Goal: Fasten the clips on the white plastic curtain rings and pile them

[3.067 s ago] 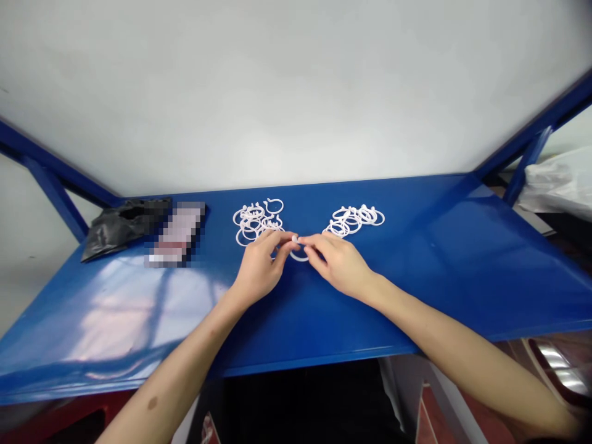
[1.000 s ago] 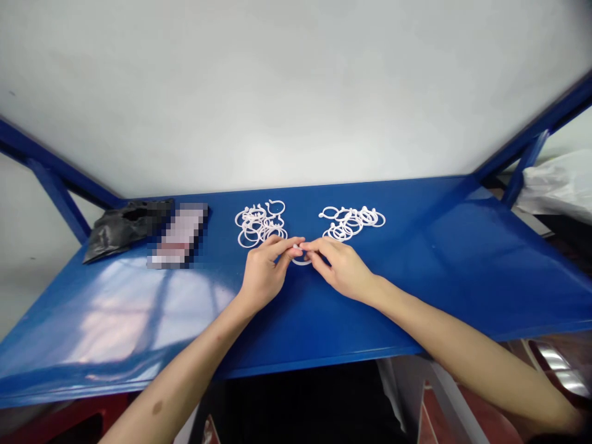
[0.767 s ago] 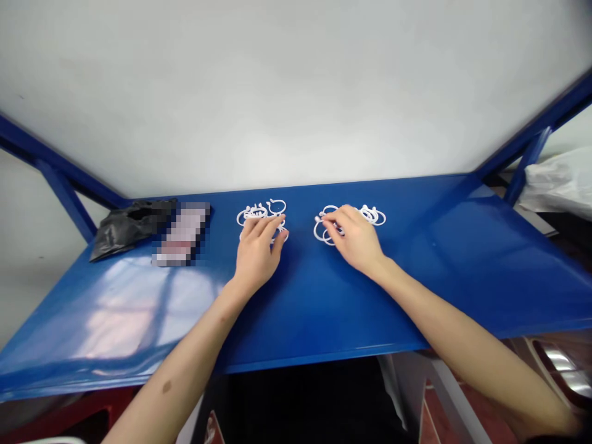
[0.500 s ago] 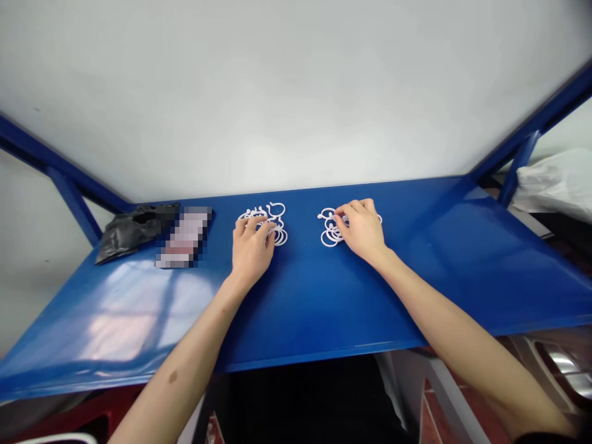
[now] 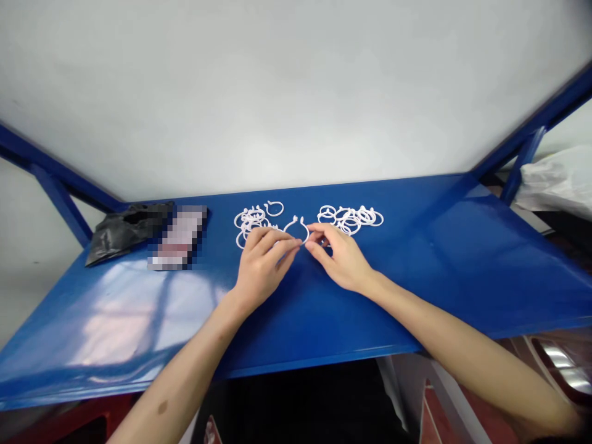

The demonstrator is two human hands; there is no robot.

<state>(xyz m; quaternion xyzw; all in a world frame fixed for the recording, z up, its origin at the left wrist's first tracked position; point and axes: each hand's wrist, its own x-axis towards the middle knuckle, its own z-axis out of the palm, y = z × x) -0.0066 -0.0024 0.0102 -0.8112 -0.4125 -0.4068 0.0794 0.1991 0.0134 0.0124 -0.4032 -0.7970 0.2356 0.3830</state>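
Between my hands a white plastic curtain ring [image 5: 307, 235], open at the top with small knobs at its ends, is held up above the table. My left hand [image 5: 263, 265] pinches its lower edge between thumb and fingers. At the ring's right side, my right hand [image 5: 346, 258] has its thumb and fingertips closed on the edge. Behind my left hand lies a loose pile of similar rings [image 5: 253, 216], partly covered by the fingers. Another pile of rings [image 5: 354, 217] lies just beyond my right hand.
The blue tabletop [image 5: 416, 265] runs up to a pale wall [image 5: 296, 92]. A black plastic bag [image 5: 124, 231] and a blurred-out flat item [image 5: 178, 237] lie at the left. Blue frame bars [image 5: 525, 160] stand at both sides, with a white plastic bag [image 5: 562, 179] at the far right.
Both hands have left the two piles and come together in the middle. A single curtain ring is now held between them, and the right pile is more uncovered.
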